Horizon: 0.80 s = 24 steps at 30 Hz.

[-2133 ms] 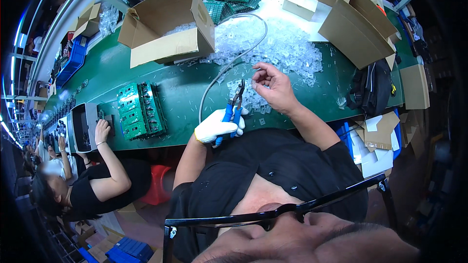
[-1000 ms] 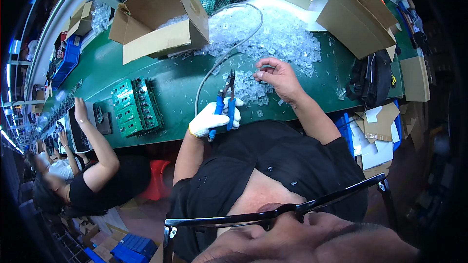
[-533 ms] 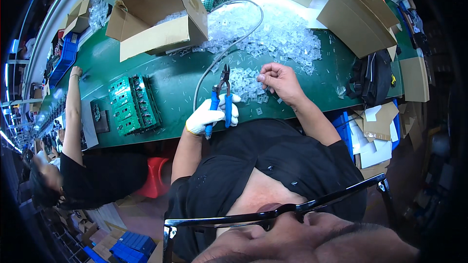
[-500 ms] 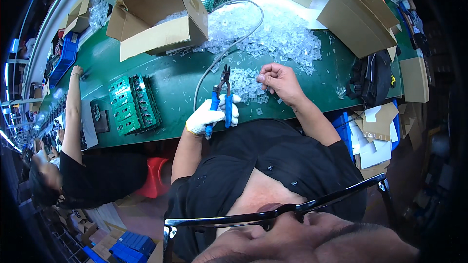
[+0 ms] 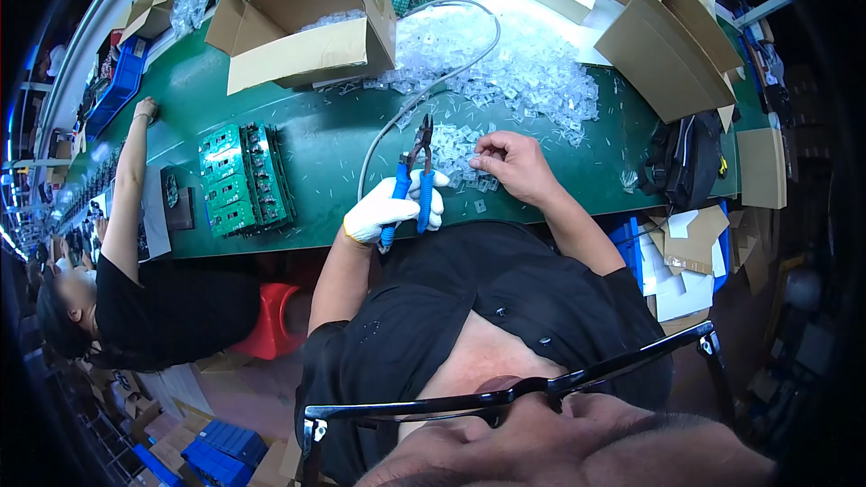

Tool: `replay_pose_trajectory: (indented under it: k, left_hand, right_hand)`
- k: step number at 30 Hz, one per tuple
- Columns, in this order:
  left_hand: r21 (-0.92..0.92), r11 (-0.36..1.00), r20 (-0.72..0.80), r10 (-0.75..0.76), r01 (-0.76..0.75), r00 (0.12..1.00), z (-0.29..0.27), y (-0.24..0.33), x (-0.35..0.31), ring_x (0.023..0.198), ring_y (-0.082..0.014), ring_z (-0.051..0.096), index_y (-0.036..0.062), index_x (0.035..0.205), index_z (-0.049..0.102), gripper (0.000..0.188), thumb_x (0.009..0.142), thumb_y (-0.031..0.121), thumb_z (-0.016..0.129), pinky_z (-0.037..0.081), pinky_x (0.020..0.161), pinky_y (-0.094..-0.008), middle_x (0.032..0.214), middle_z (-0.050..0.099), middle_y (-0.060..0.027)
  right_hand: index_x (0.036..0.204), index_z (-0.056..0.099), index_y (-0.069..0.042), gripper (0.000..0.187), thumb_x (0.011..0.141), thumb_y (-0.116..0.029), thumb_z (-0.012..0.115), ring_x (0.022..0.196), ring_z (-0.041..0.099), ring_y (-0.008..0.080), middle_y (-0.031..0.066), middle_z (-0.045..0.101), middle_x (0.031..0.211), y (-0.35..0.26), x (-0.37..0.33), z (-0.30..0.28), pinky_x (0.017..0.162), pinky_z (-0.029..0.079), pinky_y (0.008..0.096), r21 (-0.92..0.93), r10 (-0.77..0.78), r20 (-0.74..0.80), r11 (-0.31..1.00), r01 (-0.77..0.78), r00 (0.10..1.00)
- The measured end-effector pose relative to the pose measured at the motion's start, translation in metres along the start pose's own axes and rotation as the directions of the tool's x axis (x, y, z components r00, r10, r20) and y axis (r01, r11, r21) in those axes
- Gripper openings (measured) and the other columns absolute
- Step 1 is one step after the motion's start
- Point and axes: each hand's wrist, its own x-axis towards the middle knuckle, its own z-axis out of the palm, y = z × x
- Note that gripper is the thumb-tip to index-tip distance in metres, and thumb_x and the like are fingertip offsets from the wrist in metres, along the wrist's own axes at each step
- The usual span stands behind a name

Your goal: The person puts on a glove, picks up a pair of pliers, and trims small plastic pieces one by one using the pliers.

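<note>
In a white glove, my left hand (image 5: 383,214) is wrapped round the blue handles of a pair of side cutters (image 5: 417,171). Their jaws point away from me and stand slightly apart. My bare right hand (image 5: 519,165) is closed in a pinch at the right side of a small heap of clear plastic pieces (image 5: 460,146). Whatever lies between its fingertips is too small to make out. One loose clear piece (image 5: 480,206) rests near the table edge. Behind the small heap spreads a much larger pile of clear plastic pieces (image 5: 532,72).
An open cardboard box (image 5: 298,59) stands behind left, another cardboard box (image 5: 667,50) behind right. Green circuit boards (image 5: 239,179) stand stacked at left. A grey cable (image 5: 379,140) curves across the green table. A black bag (image 5: 690,153) lies at right. A co-worker (image 5: 171,307) sits at left.
The view has shifted slightly. My right hand has moved a little left and nearer to me, against the small heap. The left hand keeps its hold on the cutters.
</note>
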Motion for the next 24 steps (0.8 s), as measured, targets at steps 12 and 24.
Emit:
replay_pose_trajectory:
  k: [12, 24]
  left_hand:
    - [0.018, 0.999, -0.019, -0.044, 0.044, 0.999, 0.004, 0.006, -0.002, 0.106, -0.0264, 0.075, -0.0062, 0.155, 0.047, 0.091, 0.086, 0.036, 0.088, 0.059, 0.097, -0.0424, 0.121, 0.072, -0.0144]
    - [0.025, 0.998, -0.045, -0.051, 0.052, 0.998, 0.005, 0.005, -0.001, 0.104, -0.0247, 0.075, -0.0066, 0.154, 0.048, 0.092, 0.086, 0.038, 0.089, 0.060, 0.096, -0.0422, 0.120, 0.072, -0.0138]
  right_hand:
    - [0.105, 0.079, 0.000, 0.012, 0.097, -0.010, 0.081, 0.078, 0.059, 0.0041, -0.0026, 0.072, 0.091, 0.020, 0.008, -0.002, 0.068, 0.047, 0.0229, 0.519, 0.098, 0.092, 0.845, -0.132, 0.991]
    - [0.103, 0.079, -0.001, 0.021, 0.091, -0.017, 0.085, 0.077, 0.065, 0.0092, 0.0026, 0.076, 0.089, 0.005, 0.003, -0.003, 0.069, 0.053, 0.0290, 0.078, 0.065, 0.030, 0.995, -0.067, 0.997]
